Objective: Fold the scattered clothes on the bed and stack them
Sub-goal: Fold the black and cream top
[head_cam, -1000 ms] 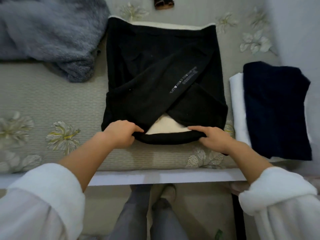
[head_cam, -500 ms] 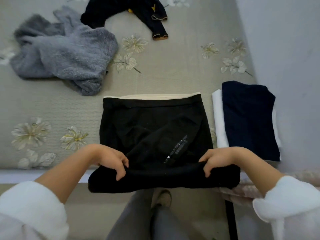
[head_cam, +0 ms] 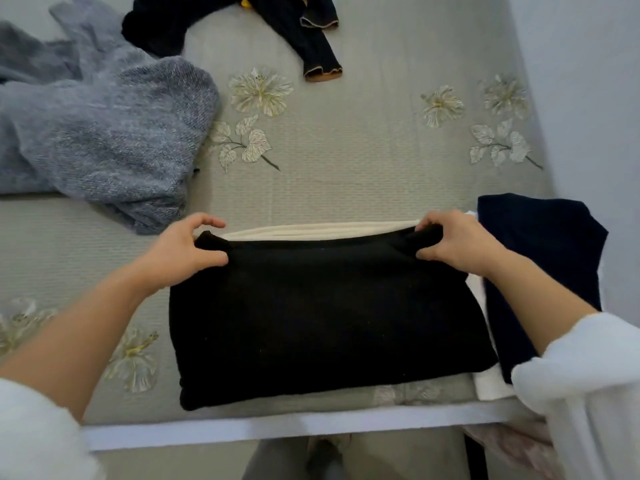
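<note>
A black garment (head_cam: 322, 317) with a cream lining lies folded in half near the bed's front edge. My left hand (head_cam: 180, 251) pinches its far left corner, and my right hand (head_cam: 457, 244) pinches its far right corner, both at the cream edge. To the right sits a stack (head_cam: 540, 258) of a folded navy garment on a folded white one. A crumpled grey sweater (head_cam: 104, 133) lies at the back left. A dark garment with orange-trimmed cuffs (head_cam: 277, 26) lies unfolded at the far middle.
The bed (head_cam: 346, 161) has a grey-green cover with embroidered flowers. A pale wall (head_cam: 595, 81) borders it on the right. The white bed edge (head_cam: 277, 429) runs along the front, with my legs and the floor below it.
Both hands lifted the black garment's near edge and carried it away from me onto the far edge, folding the garment in half.
</note>
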Action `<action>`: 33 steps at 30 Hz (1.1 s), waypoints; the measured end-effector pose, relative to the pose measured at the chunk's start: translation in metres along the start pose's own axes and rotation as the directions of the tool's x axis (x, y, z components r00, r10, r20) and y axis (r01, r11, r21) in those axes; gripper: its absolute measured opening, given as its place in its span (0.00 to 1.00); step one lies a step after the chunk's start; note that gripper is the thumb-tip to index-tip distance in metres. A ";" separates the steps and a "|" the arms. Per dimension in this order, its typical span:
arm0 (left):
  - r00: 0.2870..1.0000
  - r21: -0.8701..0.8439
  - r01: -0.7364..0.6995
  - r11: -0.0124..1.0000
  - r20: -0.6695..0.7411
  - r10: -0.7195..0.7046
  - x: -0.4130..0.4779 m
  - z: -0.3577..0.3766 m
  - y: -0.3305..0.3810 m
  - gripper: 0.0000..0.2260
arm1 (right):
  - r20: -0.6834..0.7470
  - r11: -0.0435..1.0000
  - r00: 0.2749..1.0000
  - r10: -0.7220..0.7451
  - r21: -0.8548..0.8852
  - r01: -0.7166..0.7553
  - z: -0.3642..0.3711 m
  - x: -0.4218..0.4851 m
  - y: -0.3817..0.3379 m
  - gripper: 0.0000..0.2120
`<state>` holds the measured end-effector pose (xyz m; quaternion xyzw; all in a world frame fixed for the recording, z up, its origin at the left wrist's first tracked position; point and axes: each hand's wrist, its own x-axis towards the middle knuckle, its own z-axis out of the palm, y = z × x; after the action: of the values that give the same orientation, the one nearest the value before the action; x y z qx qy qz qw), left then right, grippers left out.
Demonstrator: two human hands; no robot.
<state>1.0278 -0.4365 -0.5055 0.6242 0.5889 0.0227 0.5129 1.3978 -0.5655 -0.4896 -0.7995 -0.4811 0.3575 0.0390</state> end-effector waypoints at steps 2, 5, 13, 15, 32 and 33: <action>0.994 -0.011 0.009 1.000 -0.107 -0.010 0.025 0.001 -0.013 0.22 | -0.093 0.999 0.996 0.011 0.036 -0.008 0.014 0.024 0.004 0.15; 0.981 -0.044 0.033 0.998 -0.191 -0.041 0.056 0.007 -0.029 0.21 | -0.154 0.995 0.984 0.085 0.071 -0.075 0.040 0.053 0.014 0.19; 0.879 0.239 -0.044 0.970 -0.452 0.151 0.075 0.058 -0.040 0.19 | -0.446 0.986 0.880 0.165 0.078 -0.145 0.098 0.064 0.018 0.29; 0.872 0.433 -0.146 0.889 -0.368 0.322 0.057 0.075 -0.040 0.19 | -0.497 0.998 0.866 0.063 0.005 -0.069 0.102 0.044 0.009 0.30; 0.986 0.741 -0.060 0.668 -0.059 0.154 0.049 0.133 -0.087 0.28 | 0.063 0.915 0.998 0.012 -0.403 0.015 0.151 0.047 0.039 0.30; 0.988 0.744 -0.049 0.666 -0.061 0.142 0.048 0.133 -0.085 0.27 | 0.076 0.920 0.997 0.004 -0.391 0.026 0.148 0.047 0.038 0.30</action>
<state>1.0658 -0.5003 -0.6524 0.8060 0.5422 -0.1554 0.1798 1.3491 -0.5901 -0.6398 -0.7745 -0.5483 0.2838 -0.1377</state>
